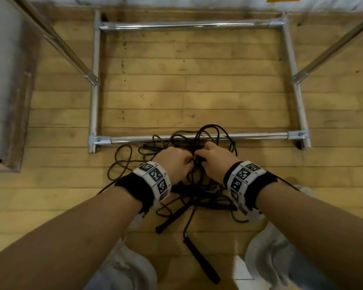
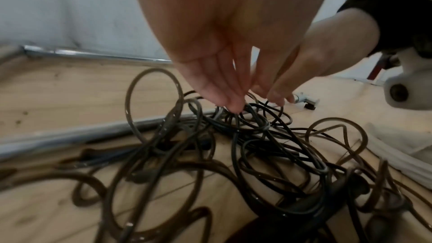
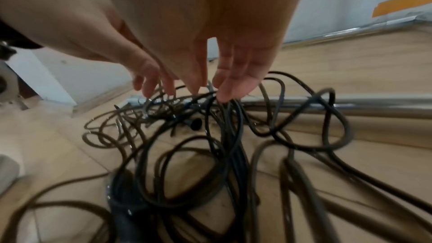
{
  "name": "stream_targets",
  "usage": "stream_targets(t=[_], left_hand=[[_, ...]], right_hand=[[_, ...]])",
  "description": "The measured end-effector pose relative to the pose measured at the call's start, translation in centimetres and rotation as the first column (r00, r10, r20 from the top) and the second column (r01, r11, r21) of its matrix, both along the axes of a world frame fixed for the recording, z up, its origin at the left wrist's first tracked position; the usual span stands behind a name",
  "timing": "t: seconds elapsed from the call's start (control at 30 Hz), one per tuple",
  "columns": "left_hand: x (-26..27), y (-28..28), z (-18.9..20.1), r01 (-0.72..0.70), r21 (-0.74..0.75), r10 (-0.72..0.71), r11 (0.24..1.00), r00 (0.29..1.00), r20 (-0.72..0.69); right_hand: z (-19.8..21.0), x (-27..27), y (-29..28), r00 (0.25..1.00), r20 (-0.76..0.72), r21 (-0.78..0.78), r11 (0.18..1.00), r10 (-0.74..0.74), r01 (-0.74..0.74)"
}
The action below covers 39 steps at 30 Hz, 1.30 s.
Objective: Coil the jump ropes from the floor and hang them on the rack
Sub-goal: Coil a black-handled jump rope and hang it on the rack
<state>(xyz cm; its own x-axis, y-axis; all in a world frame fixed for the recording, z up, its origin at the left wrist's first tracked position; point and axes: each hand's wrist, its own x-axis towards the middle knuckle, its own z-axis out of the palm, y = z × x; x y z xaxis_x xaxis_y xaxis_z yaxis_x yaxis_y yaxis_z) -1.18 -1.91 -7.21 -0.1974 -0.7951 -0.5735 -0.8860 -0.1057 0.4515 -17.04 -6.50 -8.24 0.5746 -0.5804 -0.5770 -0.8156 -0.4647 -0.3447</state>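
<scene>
The hands (image 1: 194, 162) hide the tangled jump ropes (image 1: 176, 197) beneath them; individual ropes are indistinguishable.

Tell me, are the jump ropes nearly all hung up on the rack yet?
Not yet. Nothing looks done: the jump ropes lie in one tangled pile on the floor, some loops draped over the rack's bottom bar. In hand: the left hand and right hand reach into the top of the tangle, fingertips at the cords. Left to do: untangle them, coil each one, and hang them on the rack.

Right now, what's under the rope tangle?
Under the rope tangle: wood floor and the rack's front bar, crossed by loops. Both hands cover its middle; nothing visible there.
</scene>
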Motion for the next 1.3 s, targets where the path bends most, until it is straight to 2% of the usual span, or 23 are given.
stream_targets(t=[0.13, 0.23, 0.37, 0.47, 0.6, 0.67, 0.8, 1.0, 1.13, 1.3], left_hand=[[-1.6, -0.6, -1.9, -0.120, 0.152, 0.130, 0.981, 0.990, -0.052], [-2.2, -0.6, -2.9, -0.209, 0.194, 0.229, 0.958, 0.970, -0.084], [-2.5, -0.1, -3.5, -0.169, 0.210, 0.184, 0.963, 0.981, -0.058], [-2.5, 0.7, -3.8, -0.239, 0.151, 0.256, 0.959, 0.961, -0.103], [-1.7, 0.7, -2.3, -0.452, -0.035, 0.421, 0.891, 0.854, -0.304], [-1.1, -0.2, -0.8, -0.500, -0.062, 0.444, 0.864, 0.814, -0.374], [-0.2, -2.8, 2.2, -0.532, -0.060, 0.459, 0.845, 0.778, -0.428], [1.2, -4.5, 6.2, -0.387, -0.030, 0.361, 0.921, 0.881, -0.306], [2.1, -5.0, 9.5, -0.341, 0.010, 0.330, 0.940, 0.902, -0.280], [2.5, -4.9, 15.8, -0.309, -0.116, 0.277, 0.944, 0.933, -0.230]], right_hand=[[-1.9, -0.8, 0.0, 0.998, 0.057, -0.082, 0.997, -0.006, 0.011], [-2.6, -1.0, 0.2, 0.996, 0.086, -0.067, 0.997, -0.017, 0.023], [-2.8, -1.5, 0.9, 0.993, 0.121, -0.071, 0.997, -0.007, 0.016], [-2.5, -1.8, 0.8, 0.975, 0.202, -0.104, 0.988, -0.089, 0.112], [-0.7, -1.8, -0.6, 0.913, 0.301, -0.039, 0.953, -0.275, 0.300], [1.1, -1.3, -1.8, 0.871, 0.358, -0.015, 0.931, -0.335, 0.364], [5.1, -0.5, -3.5, 0.815, 0.455, 0.020, 0.920, -0.358, 0.393], [9.3, 0.1, -3.9, 0.714, 0.613, 0.012, 0.908, -0.338, 0.419], [11.7, 0.5, -3.4, 0.654, 0.663, -0.006, 0.870, -0.365, 0.492], [19.1, 1.3, -3.8, 0.653, 0.696, -0.064, 0.879, -0.300, 0.472]])
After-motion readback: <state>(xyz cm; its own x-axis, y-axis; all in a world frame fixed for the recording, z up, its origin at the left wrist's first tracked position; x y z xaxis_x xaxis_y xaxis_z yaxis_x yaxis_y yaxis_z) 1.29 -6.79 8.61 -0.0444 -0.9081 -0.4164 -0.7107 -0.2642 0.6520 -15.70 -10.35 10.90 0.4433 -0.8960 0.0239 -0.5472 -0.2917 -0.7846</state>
